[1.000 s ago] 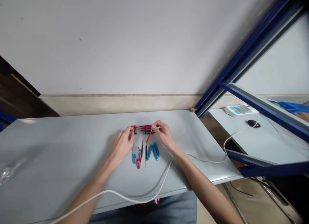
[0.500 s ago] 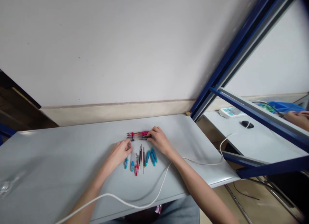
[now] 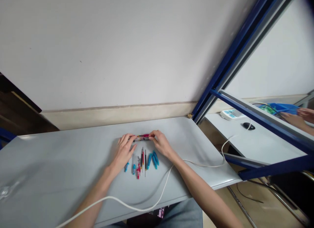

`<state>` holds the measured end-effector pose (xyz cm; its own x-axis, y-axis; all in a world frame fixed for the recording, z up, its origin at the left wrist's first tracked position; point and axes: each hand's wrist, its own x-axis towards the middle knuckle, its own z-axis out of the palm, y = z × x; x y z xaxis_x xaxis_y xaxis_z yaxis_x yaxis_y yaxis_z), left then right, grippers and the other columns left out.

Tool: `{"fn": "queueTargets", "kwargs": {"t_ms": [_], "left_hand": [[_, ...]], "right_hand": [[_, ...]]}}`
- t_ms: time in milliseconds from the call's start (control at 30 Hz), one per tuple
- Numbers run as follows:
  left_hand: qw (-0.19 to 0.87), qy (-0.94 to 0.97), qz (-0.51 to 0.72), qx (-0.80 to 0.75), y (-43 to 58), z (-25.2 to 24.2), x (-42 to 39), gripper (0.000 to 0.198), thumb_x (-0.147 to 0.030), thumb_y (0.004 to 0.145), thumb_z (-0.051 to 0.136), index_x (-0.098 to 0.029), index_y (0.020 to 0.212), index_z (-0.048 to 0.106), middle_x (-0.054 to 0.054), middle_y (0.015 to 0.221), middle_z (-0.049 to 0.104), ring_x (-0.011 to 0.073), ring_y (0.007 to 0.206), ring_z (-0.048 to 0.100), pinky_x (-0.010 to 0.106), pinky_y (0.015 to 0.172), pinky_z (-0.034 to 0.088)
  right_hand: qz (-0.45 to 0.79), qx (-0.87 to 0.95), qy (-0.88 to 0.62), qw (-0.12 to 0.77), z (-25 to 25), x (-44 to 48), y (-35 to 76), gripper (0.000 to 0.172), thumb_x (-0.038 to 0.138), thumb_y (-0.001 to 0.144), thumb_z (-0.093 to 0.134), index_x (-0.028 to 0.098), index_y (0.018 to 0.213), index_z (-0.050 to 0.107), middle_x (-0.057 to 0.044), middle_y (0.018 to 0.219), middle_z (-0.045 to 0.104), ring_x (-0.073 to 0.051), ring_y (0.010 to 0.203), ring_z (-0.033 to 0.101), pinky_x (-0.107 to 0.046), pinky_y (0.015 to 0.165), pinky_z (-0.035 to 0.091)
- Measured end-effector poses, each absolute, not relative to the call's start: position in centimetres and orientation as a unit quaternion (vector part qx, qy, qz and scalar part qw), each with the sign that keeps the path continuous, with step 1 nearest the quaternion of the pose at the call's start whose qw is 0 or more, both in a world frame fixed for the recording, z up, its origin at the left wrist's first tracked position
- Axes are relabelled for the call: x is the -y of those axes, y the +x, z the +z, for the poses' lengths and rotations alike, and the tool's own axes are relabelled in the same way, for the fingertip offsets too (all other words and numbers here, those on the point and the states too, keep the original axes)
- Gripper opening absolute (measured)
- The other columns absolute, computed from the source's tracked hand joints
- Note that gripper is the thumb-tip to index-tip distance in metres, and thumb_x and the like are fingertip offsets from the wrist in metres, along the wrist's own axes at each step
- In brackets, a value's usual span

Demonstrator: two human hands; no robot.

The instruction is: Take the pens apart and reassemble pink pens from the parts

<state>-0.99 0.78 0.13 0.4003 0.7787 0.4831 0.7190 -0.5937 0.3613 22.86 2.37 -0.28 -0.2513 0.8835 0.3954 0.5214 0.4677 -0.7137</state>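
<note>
A row of red and black pens (image 3: 142, 138) lies crosswise on the grey table. My left hand (image 3: 125, 147) rests over their left ends, fingers stretched out and thumb held apart, covering the tips. At the opposite ends, my right hand (image 3: 160, 144) has its fingers and thumb closed around the pens. Nearer to me lie a clear barrel with a blue tip (image 3: 133, 166), a small blue tip piece (image 3: 126, 167), red clear pen parts (image 3: 138, 171), several ink refills (image 3: 143, 158) and several blue barrels (image 3: 154, 160).
A white cable (image 3: 137, 209) loops across the table's front and runs off right. Blue frame bars (image 3: 245, 113) stand at the right. Beyond them, another table holds a black mouse (image 3: 248, 126), a white device (image 3: 232, 114) and a blue container (image 3: 282, 107), near another person's hands (image 3: 298, 119).
My left hand has moved up and right onto the left ends of the pens, its fingers spreading. My right hand has stayed at the right ends.
</note>
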Motion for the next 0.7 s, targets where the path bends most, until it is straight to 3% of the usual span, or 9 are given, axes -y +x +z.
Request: {"fn": "queueTargets", "kwargs": {"t_ms": [100,233,367,467,700], "left_hand": [[0.030,0.841,0.311,-0.442,-1.1,0.1,-0.8,0.022,-0.024,0.101,0.049,-0.022,0.119,0.061,0.007,0.115,0.062,0.0244,0.108,0.056,0.038,0.092,0.044],[0.014,0.850,0.301,-0.433,-1.1,0.0,-0.9,0.021,-0.018,0.102,0.043,-0.020,0.108,0.064,0.007,0.104,0.063,0.0231,0.099,0.055,0.037,0.086,0.044],[-0.030,0.862,0.265,-0.431,-1.0,0.3,-0.9,0.030,-0.016,0.102,0.042,-0.020,0.123,0.063,0.008,0.105,0.064,0.0237,0.098,0.055,0.037,0.085,0.044],[-0.051,0.882,0.244,-0.400,-0.5,0.9,-0.5,0.035,-0.016,0.103,0.040,-0.020,0.132,0.059,0.009,0.106,0.065,0.0235,0.098,0.056,0.037,0.085,0.043],[-0.080,0.859,0.254,-0.437,0.4,1.2,0.2,0.030,-0.003,0.094,0.043,-0.017,0.106,0.066,0.009,0.096,0.069,0.0243,0.092,0.061,0.038,0.078,0.039]], "right_hand": [[0.313,0.720,-0.458,0.417,-0.2,-2.1,22.4,0.018,0.026,0.102,0.049,0.020,0.089,0.060,0.001,0.075,0.062,-0.017,0.070,0.054,-0.029,0.071,0.040],[0.361,0.687,-0.454,0.437,0.1,-1.7,21.8,0.027,0.037,0.103,0.049,0.019,0.087,0.061,0.003,0.067,0.054,-0.015,0.063,0.049,-0.026,0.064,0.038],[0.358,0.714,-0.443,0.407,0.3,-1.6,21.5,0.040,0.045,0.104,0.045,0.018,0.081,0.064,0.001,0.069,0.058,-0.015,0.065,0.050,-0.026,0.065,0.039],[0.341,0.733,-0.427,0.404,0.3,-1.6,21.2,0.037,0.041,0.104,0.046,0.018,0.083,0.066,-0.002,0.080,0.066,-0.017,0.073,0.056,-0.028,0.073,0.043],[0.268,0.722,-0.433,0.468,-0.1,-0.5,19.9,0.021,0.031,0.101,0.052,0.019,0.088,0.064,-0.005,0.085,0.067,-0.019,0.078,0.060,-0.030,0.075,0.047]]}}
